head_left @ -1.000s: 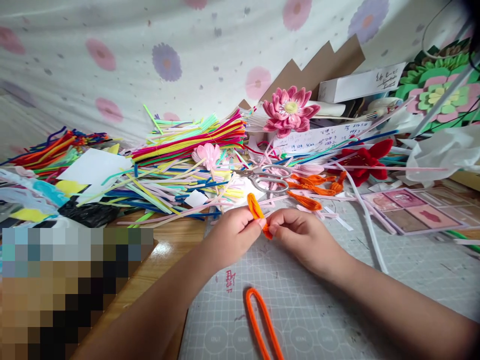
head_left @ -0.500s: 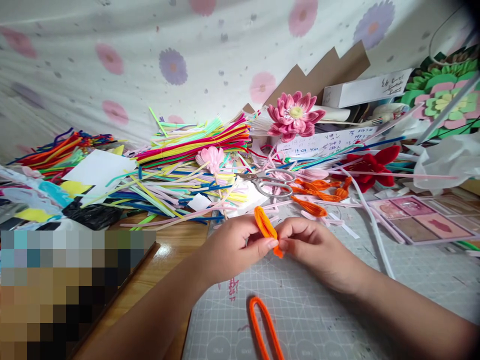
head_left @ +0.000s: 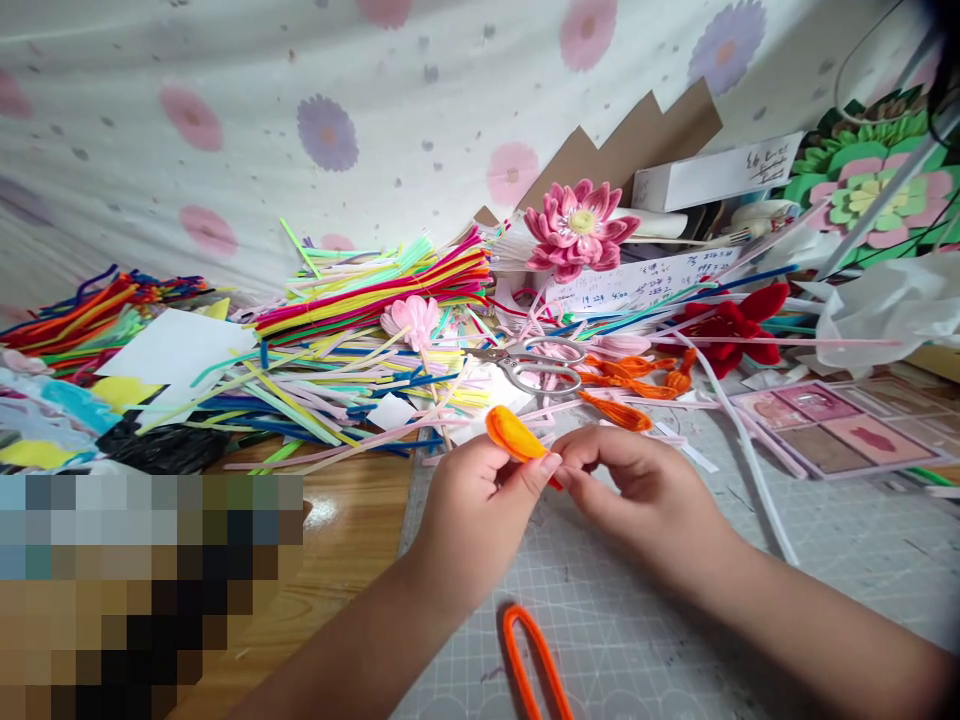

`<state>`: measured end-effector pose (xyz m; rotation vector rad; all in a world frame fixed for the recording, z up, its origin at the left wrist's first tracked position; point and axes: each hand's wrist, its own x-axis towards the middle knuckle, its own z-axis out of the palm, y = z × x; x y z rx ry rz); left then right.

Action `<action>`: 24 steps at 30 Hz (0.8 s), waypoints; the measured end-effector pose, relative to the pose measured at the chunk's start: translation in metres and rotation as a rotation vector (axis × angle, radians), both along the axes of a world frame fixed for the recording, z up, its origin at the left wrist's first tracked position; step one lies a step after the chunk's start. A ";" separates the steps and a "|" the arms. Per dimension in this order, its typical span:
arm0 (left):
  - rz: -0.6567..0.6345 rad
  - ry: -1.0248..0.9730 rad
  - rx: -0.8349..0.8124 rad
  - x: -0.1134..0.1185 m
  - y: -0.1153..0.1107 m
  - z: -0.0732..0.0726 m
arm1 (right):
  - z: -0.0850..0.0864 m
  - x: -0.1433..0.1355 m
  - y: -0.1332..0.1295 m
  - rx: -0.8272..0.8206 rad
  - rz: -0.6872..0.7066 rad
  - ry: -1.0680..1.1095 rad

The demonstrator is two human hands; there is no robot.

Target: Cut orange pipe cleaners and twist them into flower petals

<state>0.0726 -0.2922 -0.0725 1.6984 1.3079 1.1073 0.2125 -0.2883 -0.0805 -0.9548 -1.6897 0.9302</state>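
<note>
My left hand [head_left: 480, 510] pinches an orange fuzzy petal-like piece [head_left: 516, 436] between thumb and index finger, and its rounded end sticks up to the left. My right hand [head_left: 637, 485] is closed at the piece's lower end, its thumb and fingertips touching my left thumb. Only a bit of orange shows between the two hands. Nearer to me, a bent orange loop [head_left: 534, 660] lies on the grey cutting mat [head_left: 630, 650]. Several orange shaped pieces [head_left: 619, 410] rest behind my hands, beside silver scissors [head_left: 536, 365].
Bundles of coloured fuzzy stems [head_left: 375, 290] fill the back left. A pink flower [head_left: 581, 222] stands at the back centre, and a red flower [head_left: 739, 325] lies farther right. A palette [head_left: 832, 425] is at the right. Wooden tabletop [head_left: 330, 560] shows at the left.
The orange piece has tilted further left and shows its broad side, with less of its lower end visible. My left hand has turned more upright. The view has shifted slightly.
</note>
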 end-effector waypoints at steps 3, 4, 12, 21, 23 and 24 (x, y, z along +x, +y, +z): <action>-0.095 -0.069 -0.047 -0.005 0.003 0.001 | -0.003 -0.001 0.005 -0.289 0.124 0.313; -0.130 -0.101 -0.067 -0.007 0.004 0.001 | -0.005 -0.001 0.006 -0.351 0.175 0.406; -0.412 -0.365 -0.317 -0.015 0.006 0.004 | -0.001 0.002 0.001 -0.564 0.513 0.643; -0.481 -0.356 -0.431 -0.019 0.010 0.006 | -0.005 0.000 -0.004 -0.420 0.547 0.518; -0.399 -0.202 -0.373 -0.019 0.010 0.006 | -0.006 0.008 0.002 -0.322 0.496 0.332; -0.355 -0.107 -0.345 -0.018 0.010 0.006 | -0.006 0.012 0.006 -0.288 0.462 0.253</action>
